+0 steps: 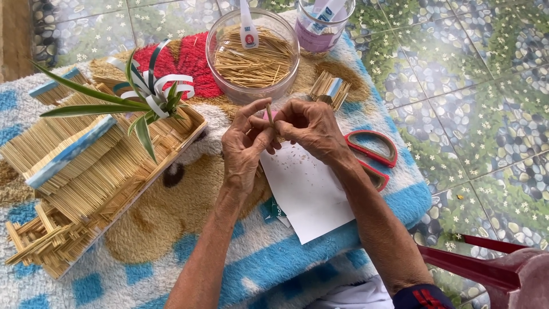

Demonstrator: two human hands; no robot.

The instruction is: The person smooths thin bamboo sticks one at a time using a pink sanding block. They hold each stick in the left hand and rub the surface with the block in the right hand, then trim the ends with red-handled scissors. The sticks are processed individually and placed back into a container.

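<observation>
My left hand [243, 150] and my right hand [311, 129] meet over the table and pinch a small bundle of thin wooden sticks [269, 113] between their fingertips. A bit of pink shows behind the bundle. Beneath my hands lies a white sheet of paper [306, 191] dotted with small crumbs. Just beyond my fingers stands a clear round bowl [253, 54] full of loose sticks, with a white tube leaning in it.
Red-handled scissors [373, 157] lie right of my right hand. A bound stick bundle [329, 90] rests by the bowl. A model house of sticks [86, 166] with a leafy plant [140, 100] stands at left. A plastic cup [323, 23] sits behind. A red chair [492, 269] stands lower right.
</observation>
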